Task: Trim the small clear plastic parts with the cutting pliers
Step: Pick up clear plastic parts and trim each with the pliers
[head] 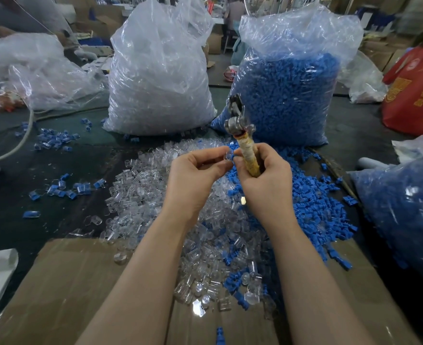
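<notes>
Gripping the cutting pliers (240, 135) by their tape-wrapped handle, the right hand (265, 180) has its fingers curled tight round the shaft at the centre of the frame, with the metal head pointing up and away toward the blue-filled bag (287, 95). Just left of it, the left hand (195, 175) pinches a small clear plastic part (226, 155) between thumb and fingertips, and the right hand's fingertips also meet at that spot, with a bit of blue showing there.

The cutter head sits well above the part, so the pliers would have to be turned or re-gripped before any cut; in that shuffle the slippery part could likely drop into the clear pile (155, 195) below and be lost among identical pieces. A cut made close to pinching fingertips could also nip skin, and a clipped sliver may fly off.

Hard to judge: whether the jaws stand apart or together, since the head is seen end-on and blurred. The part's shape and which edge needs trimming are lost in glare. Whether the blue bit is joined to the clear part is unclear. Blue parts (312, 200) spill at right, over the cardboard (81, 282) at the lower frame.
</notes>
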Tool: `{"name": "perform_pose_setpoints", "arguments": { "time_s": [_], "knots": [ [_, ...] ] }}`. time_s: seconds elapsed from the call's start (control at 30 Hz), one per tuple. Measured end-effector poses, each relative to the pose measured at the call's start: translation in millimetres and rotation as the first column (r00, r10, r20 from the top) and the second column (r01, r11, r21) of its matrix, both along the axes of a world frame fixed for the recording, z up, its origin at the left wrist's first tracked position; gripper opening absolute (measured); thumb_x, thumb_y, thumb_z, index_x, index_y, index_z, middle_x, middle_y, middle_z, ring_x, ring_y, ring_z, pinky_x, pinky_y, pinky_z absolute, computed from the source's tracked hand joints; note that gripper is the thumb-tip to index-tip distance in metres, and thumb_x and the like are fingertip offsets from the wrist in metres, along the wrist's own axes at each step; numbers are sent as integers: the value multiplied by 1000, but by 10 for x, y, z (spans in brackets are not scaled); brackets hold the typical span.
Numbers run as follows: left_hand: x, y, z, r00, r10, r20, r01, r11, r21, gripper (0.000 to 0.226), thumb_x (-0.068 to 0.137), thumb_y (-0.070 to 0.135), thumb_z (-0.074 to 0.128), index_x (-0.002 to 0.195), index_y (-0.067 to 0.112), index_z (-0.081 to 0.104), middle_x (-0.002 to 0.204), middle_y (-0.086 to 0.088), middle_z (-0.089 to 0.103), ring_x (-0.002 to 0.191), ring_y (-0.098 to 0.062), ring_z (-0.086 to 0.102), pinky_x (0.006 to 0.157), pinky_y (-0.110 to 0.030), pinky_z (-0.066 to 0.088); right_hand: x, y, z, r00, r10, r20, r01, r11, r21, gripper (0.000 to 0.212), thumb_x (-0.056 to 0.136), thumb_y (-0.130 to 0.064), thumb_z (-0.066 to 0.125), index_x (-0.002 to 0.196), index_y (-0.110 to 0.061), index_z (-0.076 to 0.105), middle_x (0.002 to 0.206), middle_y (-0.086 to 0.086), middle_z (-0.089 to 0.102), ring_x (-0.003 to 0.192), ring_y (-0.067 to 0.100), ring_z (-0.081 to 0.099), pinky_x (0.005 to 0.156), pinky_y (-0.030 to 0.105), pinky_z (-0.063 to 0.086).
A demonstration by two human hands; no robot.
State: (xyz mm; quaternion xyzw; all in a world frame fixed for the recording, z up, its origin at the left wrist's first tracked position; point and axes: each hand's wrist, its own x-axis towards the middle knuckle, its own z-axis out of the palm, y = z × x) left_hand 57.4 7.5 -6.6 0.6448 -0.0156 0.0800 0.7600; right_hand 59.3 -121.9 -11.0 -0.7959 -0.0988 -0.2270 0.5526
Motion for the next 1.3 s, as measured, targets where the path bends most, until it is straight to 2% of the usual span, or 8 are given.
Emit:
{"name": "perform_pose_setpoints", "arguments": {
  "time_s": [0.23,0.53,0.67,0.9,1.03,1.1,1.2,1.3],
  "knots": [
    [-7,-8,29,1000,1,6,-2,1000,17,27,82,-1,73,93,24,75,89,8,77,87,-4,72,74,-13,54,-20,-5,8,999,31,-19,-31,1000,-1,12,89,-10,66,92,-21,66,68,-14,57,60,1,49,57,12,39],
    [14,18,29,999,-33,3,33,999,16,27,83,-2,73,107,10,75,96,-1,77,92,-9,73,78,-17,55,-14,-12,26,998,38,-39,-39,999,-21,13,89,-8,65,96,-18,67,70,-12,58,60,2,48,57,15,40],
    [22,16,9,1000,-15,3,15,999,36,25,86,0,70,108,11,74,95,0,77,93,-10,73,80,-19,56,-15,-10,27,998,54,-39,-55,998,-32,11,90,-9,65,98,-16,68,75,-8,62,63,4,51,61,23,47],
    [-7,47,10,998,49,25,-48,998,-32,21,85,0,71,98,16,71,89,-3,75,88,-16,73,82,-25,57,-9,-73,34,994,81,-67,-78,996,51,9,93,-16,64,94,-24,67,84,6,68,81,28,61,72,36,52],
    [-1,46,32,996,83,23,-81,995,-60,22,84,-1,72,98,16,69,89,-6,73,86,-16,72,81,-25,57,14,-175,42,981,111,-158,-106,994,36,12,92,-18,65,89,-29,66,86,11,67,80,32,61,74,43,53],
    [10,46,31,995,101,13,-99,992,-81,24,85,-1,72,100,16,66,88,-6,73,88,-19,72,82,-26,58,24,-224,39,966,125,-226,-130,991,-6,12,91,-18,66,88,-29,65,85,8,67,73,25,60,74,44,54],
    [17,66,16,993,119,16,-117,987,-115,28,85,-2,71,104,16,62,87,-4,72,91,-21,72,82,-26,57,36,-303,18,928,161,-336,-192,980,-60,8,90,-17,67,90,-25,64,90,12,67,74,17,57,70,38,51],
    [28,97,12,990,134,43,-129,987,-98,30,85,-3,71,105,16,60,87,-2,71,88,-17,72,84,-28,58,38,-345,-4,903,177,-391,-256,954,-159,5,90,-20,67,94,-17,63,82,9,61,68,15,51,66,33,43]
  ]
}}
